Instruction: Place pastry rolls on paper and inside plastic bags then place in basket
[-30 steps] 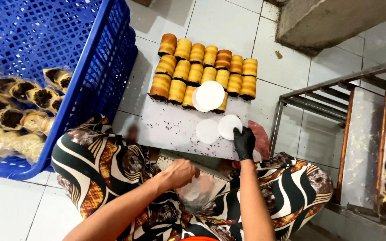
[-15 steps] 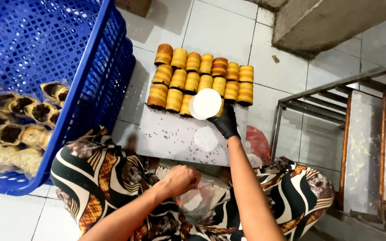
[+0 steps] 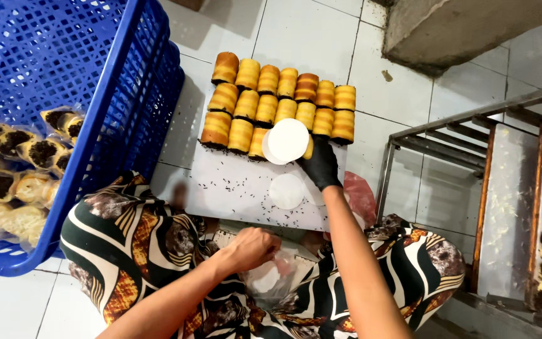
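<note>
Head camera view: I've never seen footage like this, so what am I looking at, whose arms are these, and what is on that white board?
This is one camera worn on a person's head, looking down at their own lap and arms. They sit on a tiled floor in patterned clothing. The right hand, in a black glove, holds a white paper disc over rows of golden roll cakes on a white board. Another paper disc lies on the board among dark crumbs. The bare left hand grips a clear plastic bag in the lap. A blue crate on the left holds wrapped cakes; a metal rack stands on the right.
</note>
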